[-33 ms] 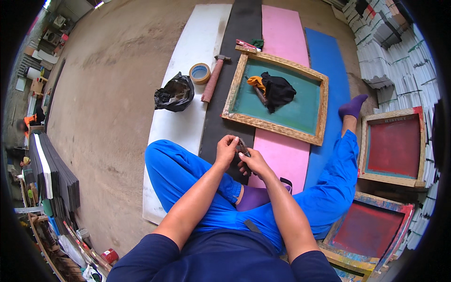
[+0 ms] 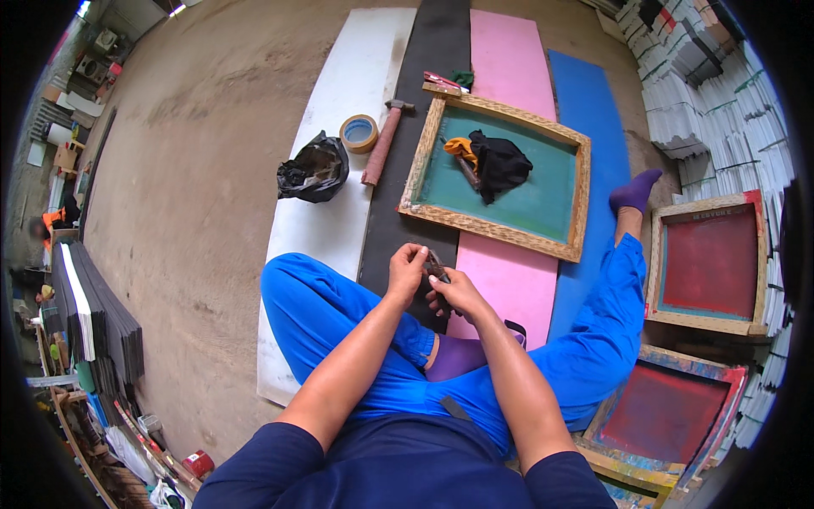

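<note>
Above my lap, my right hand (image 2: pixel 459 293) is wrapped round a pair of dark pliers (image 2: pixel 436 265), their jaws pointing away from me. Close against the jaws, my left hand (image 2: pixel 408 271) is closed in a pinch; what its fingertips hold is too small to make out. Just beyond my hands lies a wooden screen frame (image 2: pixel 487 236) with green mesh (image 2: pixel 543 204). A black cloth (image 2: pixel 502 163), an orange cloth (image 2: pixel 460 148) and a dark-handled tool (image 2: pixel 468 173) rest on that mesh.
Left of the frame lie a hammer (image 2: pixel 384 148), a tape roll (image 2: pixel 359 133) and an open black plastic bag (image 2: pixel 313 168). Red-meshed frames (image 2: pixel 709 263) lean at right beside stacked white sheets (image 2: pixel 678 114). Dark sheets (image 2: pixel 106 318) stand at left; a person in orange (image 2: pixel 56 217) is far left.
</note>
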{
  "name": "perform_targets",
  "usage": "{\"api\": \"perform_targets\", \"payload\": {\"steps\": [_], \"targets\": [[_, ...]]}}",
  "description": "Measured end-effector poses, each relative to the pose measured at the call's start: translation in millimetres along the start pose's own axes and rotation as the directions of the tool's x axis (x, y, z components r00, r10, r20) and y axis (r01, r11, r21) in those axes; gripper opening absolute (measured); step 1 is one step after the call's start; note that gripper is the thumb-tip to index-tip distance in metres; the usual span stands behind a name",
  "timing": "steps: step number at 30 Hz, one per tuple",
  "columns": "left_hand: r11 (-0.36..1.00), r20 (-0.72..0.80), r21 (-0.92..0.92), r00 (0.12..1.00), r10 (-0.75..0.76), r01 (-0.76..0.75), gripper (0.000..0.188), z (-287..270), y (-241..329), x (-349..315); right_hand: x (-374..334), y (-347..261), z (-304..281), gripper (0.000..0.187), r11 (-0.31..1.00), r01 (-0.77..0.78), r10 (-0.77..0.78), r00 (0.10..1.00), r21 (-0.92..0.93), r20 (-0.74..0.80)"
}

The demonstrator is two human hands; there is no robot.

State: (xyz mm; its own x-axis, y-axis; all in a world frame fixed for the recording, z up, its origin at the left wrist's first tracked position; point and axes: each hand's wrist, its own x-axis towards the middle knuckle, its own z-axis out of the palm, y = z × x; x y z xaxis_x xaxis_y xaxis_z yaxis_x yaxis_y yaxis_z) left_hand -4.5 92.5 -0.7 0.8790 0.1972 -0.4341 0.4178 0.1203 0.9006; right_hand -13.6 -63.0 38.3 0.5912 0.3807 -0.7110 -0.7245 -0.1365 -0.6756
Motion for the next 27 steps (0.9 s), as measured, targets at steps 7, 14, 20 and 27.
{"api": "perform_targets", "payload": {"steps": [7, 14, 20, 27], "targets": [[0.927, -0.314, 0.375, 0.941, 0.127, 0.0, 0.031, -15.0, -11.7, 16.9, -1.2, 11.2, -26.1, 0.035, 0.999, 0.001, 0.001, 0.998, 0.039, -0.07], [0.889, -0.212, 0.457, 0.966, 0.15, -0.038, 0.032, 12.5, 4.3, 0.2, -20.7, 14.5, -109.4, 0.027, 0.994, 0.026, -0.067, 0.908, -0.104, -0.413], [0.88, -0.119, 0.47, 0.984, 0.136, -0.064, 0.031, 22.6, 2.1, -8.5, -37.0, 0.5, -155.9, 0.024, 0.981, -0.112, 0.006, 0.838, -0.161, -0.545], [0.87, -0.108, 0.488, 0.984, 0.145, -0.074, 0.031, 21.0, -2.0, -4.1, -34.2, -0.5, -167.4, 0.029, 0.969, -0.161, 0.026, 0.82, -0.188, -0.572]]}}
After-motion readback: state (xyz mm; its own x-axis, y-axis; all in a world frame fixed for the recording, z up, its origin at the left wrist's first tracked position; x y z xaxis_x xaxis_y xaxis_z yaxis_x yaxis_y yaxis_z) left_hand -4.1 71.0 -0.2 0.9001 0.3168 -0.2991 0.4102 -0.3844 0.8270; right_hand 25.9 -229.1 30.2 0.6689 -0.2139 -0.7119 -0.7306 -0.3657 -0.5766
